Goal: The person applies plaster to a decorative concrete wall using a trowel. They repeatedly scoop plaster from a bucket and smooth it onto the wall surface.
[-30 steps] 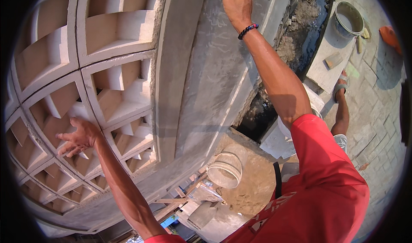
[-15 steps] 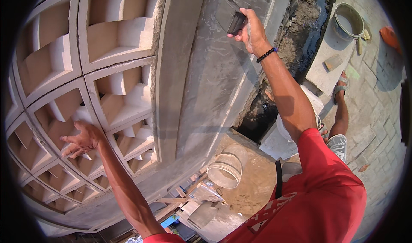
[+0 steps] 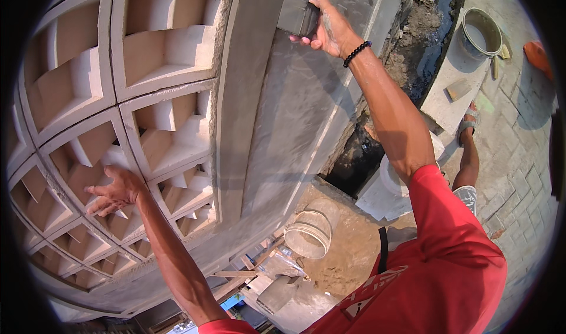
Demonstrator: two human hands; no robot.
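In my right hand (image 3: 330, 30) is a broad, flat scraper (image 3: 296, 17) with a grey blade and a dark grip edge. Its blade lies at the smooth grey plaster wall (image 3: 295, 92), close to the raised strip (image 3: 233, 116) beside the blocks. Wet-looking streaks mark that plaster, and grey smears show on my right hand. My left hand (image 3: 118, 192) holds nothing; its fingers are spread in front of the pale openwork ventilation blocks (image 3: 171, 80). Whether its fingertips touch a block I cannot tell.
A muddy drainage ditch (image 3: 433, 45) runs along the wall's foot. Beyond it, a bucket (image 3: 480, 32) stands on a pale slab by brick paving (image 3: 519, 175). Another person's leg (image 3: 467, 157) is near me. Below are a whitish bucket (image 3: 308, 239) and scattered boards (image 3: 236, 274).
My right hand has moved left and slightly up with the scraper, which now shows its flat grey face near the raised strip. My left hand stays almost still.
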